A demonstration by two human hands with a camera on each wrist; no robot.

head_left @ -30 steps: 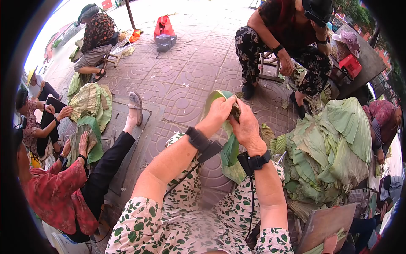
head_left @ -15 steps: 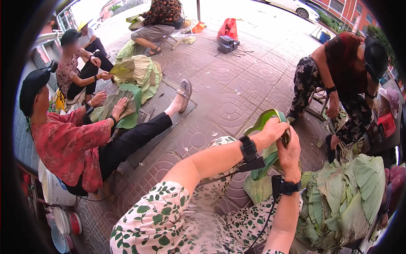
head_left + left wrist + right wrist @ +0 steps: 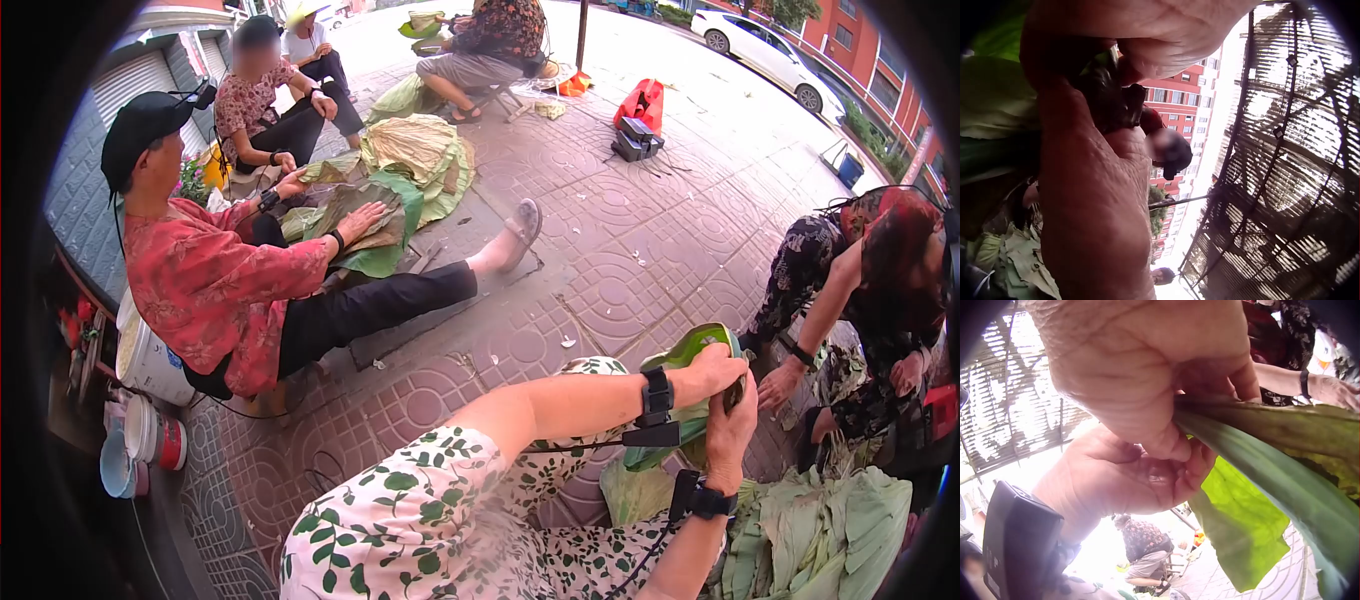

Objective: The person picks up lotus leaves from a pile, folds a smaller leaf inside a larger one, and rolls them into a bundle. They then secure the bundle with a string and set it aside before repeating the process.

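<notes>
A folded green leaf (image 3: 690,385) is held above the floral-clad knee (image 3: 590,375), grasped by both hands. The left hand (image 3: 712,368) is curled over its top edge, and the right hand (image 3: 732,425) is clenched around it from below. A leaf pile (image 3: 830,530) lies just beside the knee.

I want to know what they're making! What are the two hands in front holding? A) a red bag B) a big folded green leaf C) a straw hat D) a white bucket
B: the left hand and right hand both grip a folded green leaf, also seen in the right wrist view.
</notes>
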